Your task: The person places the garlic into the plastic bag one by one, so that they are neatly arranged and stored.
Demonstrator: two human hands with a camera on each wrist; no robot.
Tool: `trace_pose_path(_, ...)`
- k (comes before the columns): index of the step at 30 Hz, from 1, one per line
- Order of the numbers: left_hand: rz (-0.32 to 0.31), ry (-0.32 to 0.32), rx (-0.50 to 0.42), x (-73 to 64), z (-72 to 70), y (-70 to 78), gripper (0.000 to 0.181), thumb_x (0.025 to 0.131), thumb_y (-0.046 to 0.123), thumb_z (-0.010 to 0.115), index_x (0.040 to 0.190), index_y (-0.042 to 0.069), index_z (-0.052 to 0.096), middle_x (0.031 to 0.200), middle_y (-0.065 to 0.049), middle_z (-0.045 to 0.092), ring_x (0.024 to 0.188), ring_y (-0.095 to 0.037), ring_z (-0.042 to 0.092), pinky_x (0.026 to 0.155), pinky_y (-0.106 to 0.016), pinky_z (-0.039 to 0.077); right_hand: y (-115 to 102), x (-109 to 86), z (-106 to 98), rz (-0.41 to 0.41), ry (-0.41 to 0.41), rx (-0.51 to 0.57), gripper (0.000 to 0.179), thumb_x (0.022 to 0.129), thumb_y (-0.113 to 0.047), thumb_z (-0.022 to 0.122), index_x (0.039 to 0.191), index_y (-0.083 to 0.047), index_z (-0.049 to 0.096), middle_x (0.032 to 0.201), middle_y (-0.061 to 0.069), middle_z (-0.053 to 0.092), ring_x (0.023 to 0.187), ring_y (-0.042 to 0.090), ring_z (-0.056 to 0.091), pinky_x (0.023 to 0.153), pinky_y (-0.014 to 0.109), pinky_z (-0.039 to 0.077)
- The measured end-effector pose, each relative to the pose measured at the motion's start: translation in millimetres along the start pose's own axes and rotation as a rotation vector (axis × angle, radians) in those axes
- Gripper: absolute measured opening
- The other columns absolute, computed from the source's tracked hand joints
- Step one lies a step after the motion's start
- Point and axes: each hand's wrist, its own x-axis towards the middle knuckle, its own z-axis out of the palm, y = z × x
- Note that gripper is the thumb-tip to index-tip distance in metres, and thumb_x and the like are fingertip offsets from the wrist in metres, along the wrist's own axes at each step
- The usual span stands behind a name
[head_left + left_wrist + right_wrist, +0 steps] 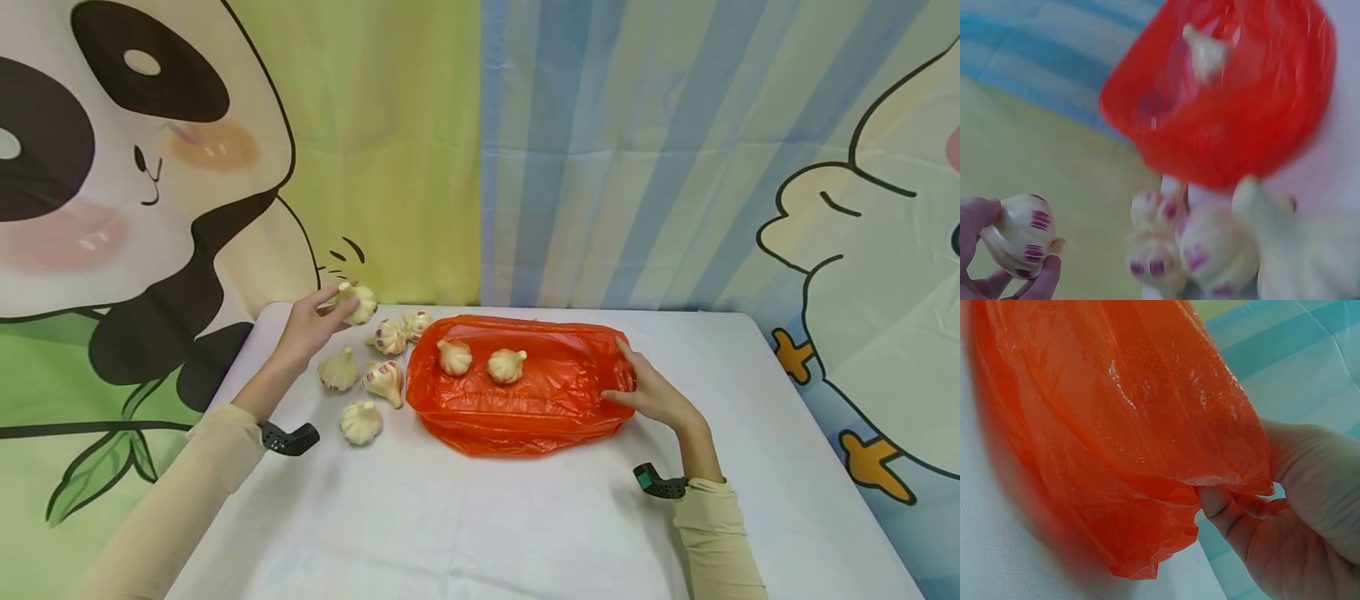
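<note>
My left hand (304, 332) pinches a garlic bulb (362, 306) above the far left part of the table; purple streaks mark its side in the left wrist view. Two garlic bulbs lie inside an open red plastic bag (517, 435), one bulb (454, 357) at its left end and the other (507, 366) nearer the middle. At the bag's right end my right hand (660, 395) grips the rim between thumb and fingers. Several more bulbs sit left of the bag, among them a pale one (360, 423) and a purple-streaked one (386, 382).
A white cloth covers the table (465, 525). Behind it hangs a printed curtain (420, 167) with a panda on the left and a white cartoon animal on the right. Each wrist wears a small dark device (288, 438).
</note>
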Motion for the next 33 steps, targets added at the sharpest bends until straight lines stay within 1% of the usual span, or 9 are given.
trace_pose_path(2, 0.007, -0.036, -0.039, -9.6, 7.6, 11.0, 0.059, 0.093, 0.043, 0.061, 0.144, 0.018, 0.047, 0.149, -0.012, 0.046, 0.096, 0.005, 0.06, 0.081, -0.015, 0.055, 0, 0.2, 0, 0.004, -0.003, 0.005, 0.1, 0.088, -0.019, 0.072, 0.157, -0.011, -0.001, 0.154, 0.028, 0.019, 0.139, 0.046, 0.025, 0.109, 0.068, 0.028)
trace_pose_path(5, 0.017, -0.098, -0.075, -21.0, 19.9, 24.9, 0.057, 0.092, 0.043, 0.063, 0.143, 0.021, 0.049, 0.148, -0.011, 0.047, 0.093, 0.005, 0.064, 0.081, -0.017, 0.056, 0, 0.3, 0, -0.003, -0.005, 0.005, 0.1, 0.088, -0.019, 0.071, 0.157, -0.01, -0.001, 0.154, 0.028, 0.019, 0.138, 0.046, 0.025, 0.109, 0.069, 0.027)
trace_pose_path(11, 0.016, -0.213, -0.056, -38.0, 40.1, 44.5, 0.054, 0.091, 0.047, 0.063, 0.141, 0.028, 0.052, 0.138, -0.008, 0.057, 0.095, -0.011, 0.069, 0.08, -0.025, 0.058, 1, 1.4, 1, -0.007, -0.004, 0.002, 0.099, 0.088, -0.017, 0.071, 0.157, -0.009, 0.0, 0.154, 0.029, 0.018, 0.139, 0.046, 0.025, 0.109, 0.069, 0.027)
trace_pose_path(15, 0.024, -0.287, -0.087, -45.8, 53.7, 53.2, 0.053, 0.092, 0.044, 0.063, 0.14, 0.027, 0.052, 0.133, -0.011, 0.06, 0.098, -0.024, 0.071, 0.075, -0.03, 0.059, 1, 0.9, 1, -0.008, 0.0, -0.005, 0.098, 0.088, -0.019, 0.071, 0.156, -0.008, 0.001, 0.155, 0.029, 0.017, 0.141, 0.047, 0.023, 0.109, 0.069, 0.026)
trace_pose_path(18, 0.045, -0.34, -0.108, -49.0, 63.9, 56.4, 0.051, 0.092, 0.039, 0.064, 0.14, 0.024, 0.053, 0.139, -0.011, 0.055, 0.102, -0.027, 0.07, 0.079, -0.033, 0.06, 1, 0.4, 1, -0.014, 0.002, -0.013, 0.099, 0.088, -0.022, 0.072, 0.156, -0.008, 0.001, 0.156, 0.029, 0.017, 0.141, 0.048, 0.022, 0.109, 0.069, 0.025)
trace_pose_path(21, 0.068, -0.373, -0.113, -49.6, 74.1, 57.9, 0.051, 0.092, 0.036, 0.066, 0.139, 0.02, 0.054, 0.142, -0.012, 0.05, 0.101, -0.023, 0.069, 0.082, -0.036, 0.059, 0, -0.2, 1, -0.014, 0.002, -0.014, 0.099, 0.088, -0.023, 0.072, 0.156, -0.008, 0.002, 0.156, 0.03, 0.016, 0.141, 0.048, 0.022, 0.11, 0.07, 0.024)
trace_pose_path(27, 0.076, -0.401, -0.047, -47.5, 93.7, 54.5, 0.055, 0.092, 0.035, 0.066, 0.14, 0.014, 0.052, 0.142, -0.016, 0.047, 0.09, -0.026, 0.072, 0.083, -0.039, 0.059, -3, -0.7, 2, 0.003, 0.0, -0.021, 0.095, 0.089, -0.019, 0.07, 0.156, -0.007, 0.004, 0.156, 0.029, 0.016, 0.141, 0.049, 0.022, 0.109, 0.069, 0.027)
trace_pose_path(30, 0.08, -0.417, -0.023, -44.9, 104.0, 52.4, 0.054, 0.092, 0.034, 0.066, 0.14, 0.011, 0.052, 0.145, -0.014, 0.046, 0.093, -0.026, 0.071, 0.084, -0.041, 0.059, -4, -1.0, 2, 0.006, 0.002, -0.016, 0.094, 0.089, -0.018, 0.07, 0.156, -0.006, 0.004, 0.155, 0.029, 0.016, 0.14, 0.048, 0.022, 0.108, 0.069, 0.027)
trace_pose_path(33, 0.081, -0.416, 0.029, -41.9, 113.8, 53.3, 0.054, 0.092, 0.035, 0.065, 0.14, 0.013, 0.053, 0.145, -0.011, 0.048, 0.097, -0.024, 0.068, 0.083, -0.042, 0.059, -3, -1.5, 2, 0.006, 0.003, -0.015, 0.095, 0.089, -0.018, 0.07, 0.156, -0.007, 0.004, 0.156, 0.03, 0.016, 0.14, 0.049, 0.022, 0.109, 0.069, 0.027)
